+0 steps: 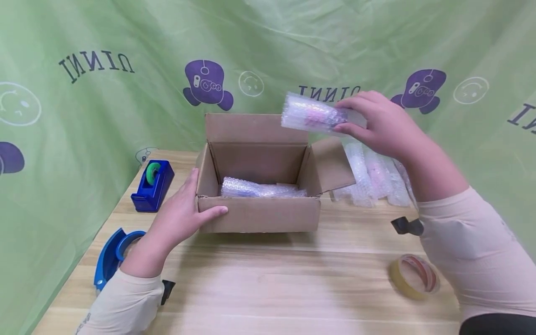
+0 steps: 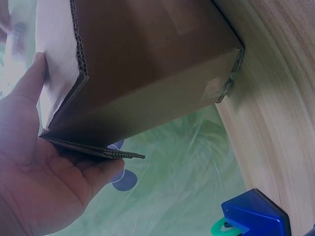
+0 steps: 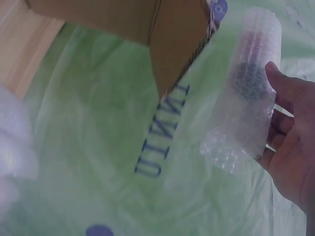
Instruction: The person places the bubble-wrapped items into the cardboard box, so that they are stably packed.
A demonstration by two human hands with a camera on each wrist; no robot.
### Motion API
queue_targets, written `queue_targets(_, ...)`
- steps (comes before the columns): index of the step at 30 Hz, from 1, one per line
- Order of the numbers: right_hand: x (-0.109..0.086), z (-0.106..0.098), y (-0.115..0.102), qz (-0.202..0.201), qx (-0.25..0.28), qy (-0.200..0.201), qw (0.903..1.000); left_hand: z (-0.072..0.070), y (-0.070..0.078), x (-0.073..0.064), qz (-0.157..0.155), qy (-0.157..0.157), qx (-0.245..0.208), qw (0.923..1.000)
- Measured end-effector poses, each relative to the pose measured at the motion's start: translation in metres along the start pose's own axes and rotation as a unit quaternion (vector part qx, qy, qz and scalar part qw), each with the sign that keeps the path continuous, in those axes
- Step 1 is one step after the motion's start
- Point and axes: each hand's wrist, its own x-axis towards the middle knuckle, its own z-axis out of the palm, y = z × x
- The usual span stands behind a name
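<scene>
An open cardboard box (image 1: 259,215) stands mid-table, its flaps folded out. My left hand (image 1: 177,216) grips its left front corner; the left wrist view shows the thumb on one flap and the fingers curled under another flap (image 2: 93,149). Up above the box's right side, my right hand (image 1: 383,123) holds a bubble-wrapped roll (image 1: 311,114) by one end, thumb on one side and fingers on the other. Something pink and dark shows through its wrap (image 3: 251,81). Inside the box lies bubble-wrapped stuff (image 1: 255,187), its lower part hidden by the front wall.
More bubble-wrapped packages (image 1: 372,177) lie right of the box. A blue tape dispenser (image 1: 152,186) with green tape stands at the left, with a blue handheld tape cutter (image 1: 110,260) nearer. A clear tape roll (image 1: 414,277) lies front right. Green printed cloth (image 1: 268,46) hangs behind.
</scene>
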Motion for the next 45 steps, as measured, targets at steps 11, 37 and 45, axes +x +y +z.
queue_targets(11, 0.043, 0.042, -0.022, -0.032, 0.036, -0.031, 0.9984, 0.0, 0.002, -0.001, -0.003, -0.004, 0.001, 1.0)
queue_targets(37, 0.06, 0.128, -0.042, -0.081, 0.03, -0.063, 0.9942, 0.0, 0.003, 0.0, -0.01, -0.004, -0.005, 0.9999)
queue_targets(45, 0.061, 0.142, -0.046, -0.083, 0.03, -0.079, 0.993, 0.0, 0.002, 0.0, -0.005, 0.005, -0.002, 1.0)
